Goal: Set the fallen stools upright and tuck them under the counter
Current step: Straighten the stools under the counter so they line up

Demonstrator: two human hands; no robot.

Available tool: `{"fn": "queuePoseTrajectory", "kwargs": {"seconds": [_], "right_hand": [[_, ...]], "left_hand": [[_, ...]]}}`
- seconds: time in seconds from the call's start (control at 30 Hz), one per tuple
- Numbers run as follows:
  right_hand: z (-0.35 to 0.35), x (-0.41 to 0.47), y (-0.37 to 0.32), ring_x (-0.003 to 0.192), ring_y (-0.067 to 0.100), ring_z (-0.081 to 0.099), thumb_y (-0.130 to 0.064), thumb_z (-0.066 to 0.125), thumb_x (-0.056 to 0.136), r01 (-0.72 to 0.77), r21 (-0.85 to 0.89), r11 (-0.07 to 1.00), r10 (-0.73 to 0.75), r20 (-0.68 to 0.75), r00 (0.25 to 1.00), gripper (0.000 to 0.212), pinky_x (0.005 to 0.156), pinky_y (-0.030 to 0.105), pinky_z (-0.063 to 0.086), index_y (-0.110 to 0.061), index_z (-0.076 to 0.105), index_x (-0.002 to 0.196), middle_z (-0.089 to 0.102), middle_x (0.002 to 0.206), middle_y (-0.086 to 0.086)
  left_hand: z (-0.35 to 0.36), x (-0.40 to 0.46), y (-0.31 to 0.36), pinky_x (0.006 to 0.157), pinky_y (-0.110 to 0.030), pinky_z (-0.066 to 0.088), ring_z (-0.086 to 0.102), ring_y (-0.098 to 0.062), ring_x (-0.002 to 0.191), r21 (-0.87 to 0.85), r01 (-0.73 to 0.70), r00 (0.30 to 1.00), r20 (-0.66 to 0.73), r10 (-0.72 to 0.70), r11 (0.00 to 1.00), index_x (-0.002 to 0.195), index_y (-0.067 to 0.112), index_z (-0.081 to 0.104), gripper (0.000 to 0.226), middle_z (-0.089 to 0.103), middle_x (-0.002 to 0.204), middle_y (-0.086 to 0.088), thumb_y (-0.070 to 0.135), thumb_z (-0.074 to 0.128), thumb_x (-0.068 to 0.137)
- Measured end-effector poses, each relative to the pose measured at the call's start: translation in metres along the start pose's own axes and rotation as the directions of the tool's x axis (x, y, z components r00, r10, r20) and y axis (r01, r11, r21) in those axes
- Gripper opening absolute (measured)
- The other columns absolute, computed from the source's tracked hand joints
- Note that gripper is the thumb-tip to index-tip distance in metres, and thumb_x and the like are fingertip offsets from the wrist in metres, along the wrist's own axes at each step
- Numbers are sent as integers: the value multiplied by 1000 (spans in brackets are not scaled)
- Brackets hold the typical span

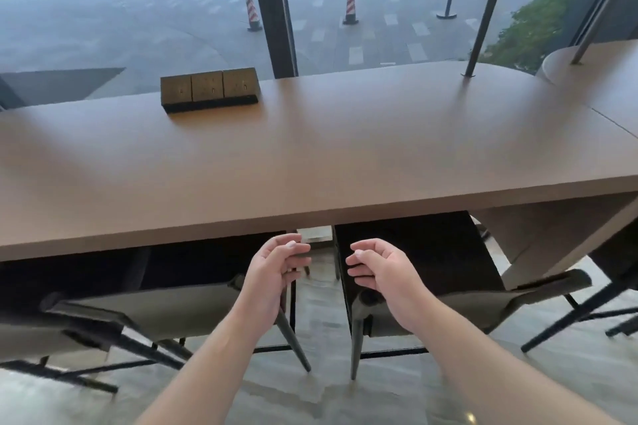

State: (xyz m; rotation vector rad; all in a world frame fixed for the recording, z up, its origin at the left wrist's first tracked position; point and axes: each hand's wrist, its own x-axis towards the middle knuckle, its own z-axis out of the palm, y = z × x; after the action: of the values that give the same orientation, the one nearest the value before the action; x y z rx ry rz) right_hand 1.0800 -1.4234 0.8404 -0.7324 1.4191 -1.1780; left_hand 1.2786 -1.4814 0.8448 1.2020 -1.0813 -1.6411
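Stools stand upright along the lower half of the frame, seats tucked beneath the brown tabletop (310, 155): one stool (179, 307) at lower left, another (459, 304) right of centre. Both forearms reach up from the bottom edge. The left hand (276, 266) and right hand (378, 269) hover in the gap between the two stools, each grip loosely curled, narrow, holding nothing. A socket block (209, 88) sits on the tabletop at upper left.

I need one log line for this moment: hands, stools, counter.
left hand: loosely curled, empty | right hand: loosely curled, empty | left stool: upright, under counter | right stool: upright, under counter
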Motion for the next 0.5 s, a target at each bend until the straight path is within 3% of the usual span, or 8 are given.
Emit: {"fn": "queuePoseTrajectory", "kwargs": {"seconds": [0.27,0.4,0.5], "right_hand": [[-29,11,1,93,20,70,-15,58,96,-11,-46,999,19,184,983,15,82,32,59,-20,69,103,75,95,4],[-37,12,15,93,12,67,-24,58,95,97,-242,965,-41,229,973,13,83,29,56,-29,66,102,71,97,-5],[-41,15,26,95,2,62,-30,57,94,218,-464,859,-91,279,956,14,80,20,50,-36,62,106,65,102,-16]], "left_hand": [[12,-37,-4,78,-33,51,71,-22,96,-17,-19,977,-214,15,1000,116,17,67,26,74,109,-8,23,49,100],[9,-43,-10,79,-34,52,72,-19,97,72,57,935,-355,-28,996,112,19,69,22,76,105,-3,23,51,101],[1,-35,-13,78,-32,54,72,-18,95,98,86,894,-447,-33,991,108,17,70,18,75,104,-4,18,54,100]]}}
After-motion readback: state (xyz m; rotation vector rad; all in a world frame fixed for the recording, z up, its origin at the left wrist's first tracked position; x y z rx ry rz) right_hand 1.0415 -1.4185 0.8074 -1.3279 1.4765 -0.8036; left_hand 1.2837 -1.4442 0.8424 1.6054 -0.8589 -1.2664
